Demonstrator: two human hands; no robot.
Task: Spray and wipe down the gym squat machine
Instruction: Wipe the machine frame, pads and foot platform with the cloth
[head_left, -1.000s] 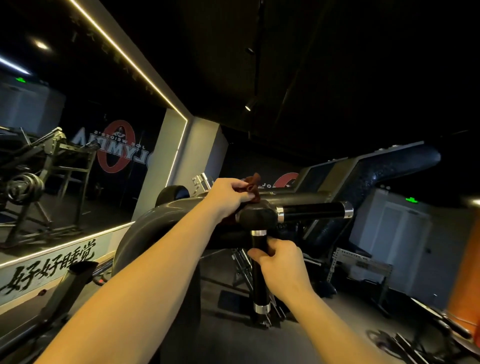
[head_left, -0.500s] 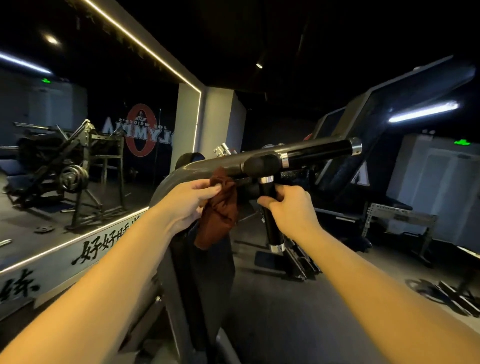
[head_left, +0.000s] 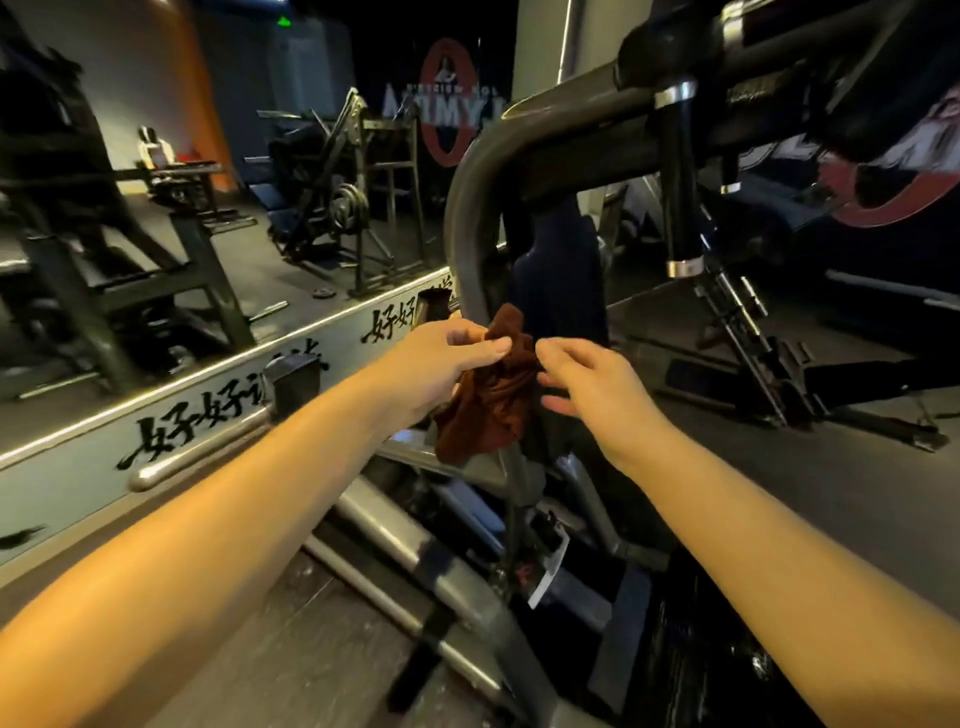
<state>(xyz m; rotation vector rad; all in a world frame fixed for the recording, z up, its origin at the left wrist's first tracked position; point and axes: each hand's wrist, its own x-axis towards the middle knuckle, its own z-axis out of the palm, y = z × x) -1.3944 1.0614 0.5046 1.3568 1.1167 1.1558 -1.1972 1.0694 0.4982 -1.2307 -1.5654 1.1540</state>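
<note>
R hand (head_left: 597, 384) now off the grip, fingers spread at cloth's (head_left: 493, 400) 3 o'clock; L hand (head_left: 441, 358) pinches it (regrip likely); frame (head_left: 467, 208) wipe next.

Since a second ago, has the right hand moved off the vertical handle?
Yes. The right hand has let go of the vertical handle and dropped well below it, now open beside the brown cloth held in the left hand.

The dark gym floor (head_left: 753, 499) carries the squat machine's (head_left: 467, 218) steel base rails (head_left: 395, 540) (bare otherwise nearby).
</note>
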